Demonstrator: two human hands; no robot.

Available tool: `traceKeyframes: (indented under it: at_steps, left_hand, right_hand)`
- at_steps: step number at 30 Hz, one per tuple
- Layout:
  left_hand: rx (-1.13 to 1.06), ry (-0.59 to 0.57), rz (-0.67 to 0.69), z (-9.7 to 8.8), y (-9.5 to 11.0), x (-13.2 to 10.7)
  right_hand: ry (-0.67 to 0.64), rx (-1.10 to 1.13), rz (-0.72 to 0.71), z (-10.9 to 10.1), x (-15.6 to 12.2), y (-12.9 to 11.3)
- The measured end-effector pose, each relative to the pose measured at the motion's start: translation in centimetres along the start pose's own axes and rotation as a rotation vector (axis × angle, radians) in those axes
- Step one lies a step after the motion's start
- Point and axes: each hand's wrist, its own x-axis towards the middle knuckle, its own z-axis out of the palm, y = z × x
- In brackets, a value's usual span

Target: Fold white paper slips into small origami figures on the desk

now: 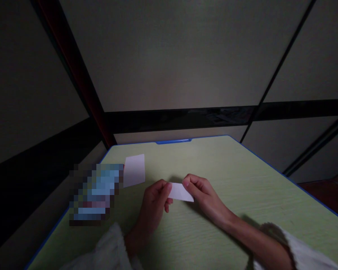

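A small white piece of paper point(180, 192) is held between my two hands, just above the table. My left hand point(155, 198) pinches its left end between thumb and fingers. At the upper right corner, my right hand point(204, 193) grips the same paper with the thumb on top. Whether the paper is folded cannot be made out. A larger white sheet point(134, 170) lies flat on the table, to the left and beyond my left hand.
The light green table point(242, 180) has a blue edge and a blue handle-like piece point(174, 141) at its far side. On the left lies a pixelated, blurred-out flat object point(100, 193). Pale panels with a dark band point(180, 119) stand right behind the table.
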Motion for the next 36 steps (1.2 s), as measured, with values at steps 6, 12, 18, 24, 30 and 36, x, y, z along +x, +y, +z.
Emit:
traceKeyframes:
  at_steps: [6,12,18,24,30,36]
  left_hand:
    - [0.061,-0.11,0.021,0.1,0.2,-0.3]
    - [0.058,0.088,0.05,-0.3,0.5,-0.1]
    - [0.0,0.264,0.004,-0.5,0.1,0.1]
    - [-0.092,0.563,0.042,-1.2,0.3,0.8]
    - [-0.079,0.392,0.069,-0.8,0.5,0.3]
    - [-0.032,0.263,0.16,-0.5,0.3,0.1]
  right_hand:
    - [-0.216,-0.153,-0.029,0.5,-0.6,0.2]
    - [-0.21,-0.149,-0.021,0.6,-0.5,-0.2]
    - [-0.192,-0.13,0.002,0.7,-0.3,-0.5]
    - [-0.159,-0.072,0.021,0.7,-0.1,-0.2]
    - [-0.225,-0.002,0.005,0.9,-0.2,0.1]
    - [-0.107,-0.019,-0.054,0.6,-0.1,0.4]
